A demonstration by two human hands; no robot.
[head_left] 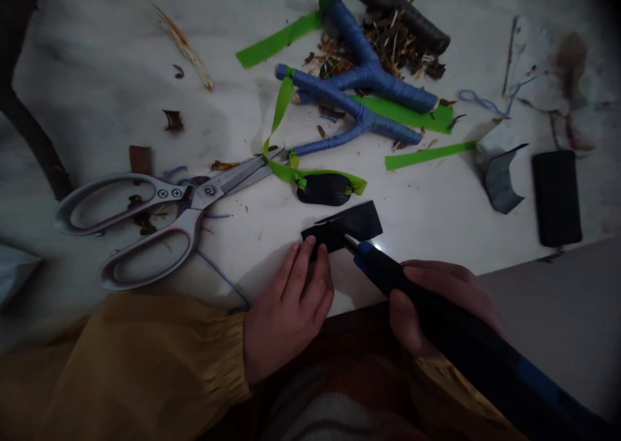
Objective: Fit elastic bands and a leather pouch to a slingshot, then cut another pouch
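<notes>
My left hand (295, 305) lies open, its fingertips pressing on the left end of a flat black strip (361, 221), leather-like in look. My right hand (446, 292) is closed around a thick black-and-blue pen-like tool (436, 318) with a pointed metal tip. The tip meets the strip's lower edge, right of my left fingers. Just beyond the strip lies a dark oval pouch (323, 190), knotted at both ends to a green elastic band (279, 121). That band runs to a slingshot fork (359, 114) wrapped in blue thread.
Large grey scissors (208, 192) lie spread at left. A bigger blue-wrapped fork (371, 72), green band strips (279, 40), bark shavings (392, 40) and a bare stick (412, 17) lie at the back. A curled dark piece (502, 182) and a black phone-like slab (556, 198) are at right.
</notes>
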